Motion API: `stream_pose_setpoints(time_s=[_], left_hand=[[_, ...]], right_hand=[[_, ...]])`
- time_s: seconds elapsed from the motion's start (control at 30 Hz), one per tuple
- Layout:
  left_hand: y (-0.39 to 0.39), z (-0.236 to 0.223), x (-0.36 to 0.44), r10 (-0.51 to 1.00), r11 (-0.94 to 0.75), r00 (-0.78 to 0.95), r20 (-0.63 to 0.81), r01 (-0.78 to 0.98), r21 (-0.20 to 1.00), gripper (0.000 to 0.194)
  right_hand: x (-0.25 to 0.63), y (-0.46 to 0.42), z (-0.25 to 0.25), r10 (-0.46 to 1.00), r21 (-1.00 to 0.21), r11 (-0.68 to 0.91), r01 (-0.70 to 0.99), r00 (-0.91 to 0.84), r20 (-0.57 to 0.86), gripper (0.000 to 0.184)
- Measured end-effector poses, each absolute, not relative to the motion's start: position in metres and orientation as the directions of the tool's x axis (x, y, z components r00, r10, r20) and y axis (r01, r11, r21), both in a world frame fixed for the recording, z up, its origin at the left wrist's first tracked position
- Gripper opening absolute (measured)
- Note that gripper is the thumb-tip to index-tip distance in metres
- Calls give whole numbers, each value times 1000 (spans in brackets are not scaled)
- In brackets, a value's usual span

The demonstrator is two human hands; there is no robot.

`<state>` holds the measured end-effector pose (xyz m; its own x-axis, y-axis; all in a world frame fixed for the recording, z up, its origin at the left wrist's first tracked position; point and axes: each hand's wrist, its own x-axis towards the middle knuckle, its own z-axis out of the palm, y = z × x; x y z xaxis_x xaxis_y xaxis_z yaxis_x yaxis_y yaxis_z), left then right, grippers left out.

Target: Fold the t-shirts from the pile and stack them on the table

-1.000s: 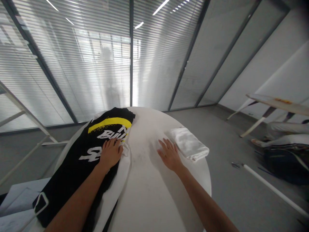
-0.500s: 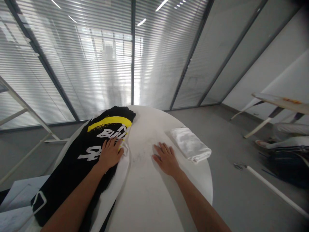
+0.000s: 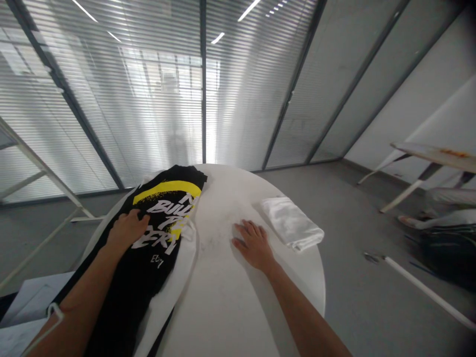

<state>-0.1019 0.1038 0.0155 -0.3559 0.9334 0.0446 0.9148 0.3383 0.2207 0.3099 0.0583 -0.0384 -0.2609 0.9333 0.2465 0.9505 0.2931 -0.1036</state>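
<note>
Head view: your left hand (image 3: pixel 130 229) has shifted outward across the black garment (image 3: pixel 137 282) on the table's left, exposing more lettering; its fingers bend, grip unclear. Your right hand (image 3: pixel 255 245) lies open, empty, on the white table (image 3: pixel 223 302), near the folded white cloth (image 3: pixel 293 223).

Both hands (image 3: pixel 190 237) palm-down, fingers loosely spread.

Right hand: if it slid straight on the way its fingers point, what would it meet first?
The way looks free: bare white table lies ahead of the right hand to the far edge, though it might brush the black shirt's far end, close to that line.
</note>
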Motion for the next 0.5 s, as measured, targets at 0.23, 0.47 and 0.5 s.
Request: stream_pose_setpoints(time_s=[0.23, 0.47, 0.5], left_hand=[[100, 5, -118, 908, 418, -417, -30, 903, 103, 76], [104, 6, -119, 955, 242, -218, -200, 965, 104, 81], [101, 5, -118, 952, 245, -223, -208, 966, 87, 81]], right_hand=[[311, 60, -39, 936, -123, 294, 948, -260, 236, 51], [312, 60, -39, 940, -134, 291, 947, -258, 222, 51], [312, 60, -40, 940, -134, 292, 947, -258, 222, 51]])
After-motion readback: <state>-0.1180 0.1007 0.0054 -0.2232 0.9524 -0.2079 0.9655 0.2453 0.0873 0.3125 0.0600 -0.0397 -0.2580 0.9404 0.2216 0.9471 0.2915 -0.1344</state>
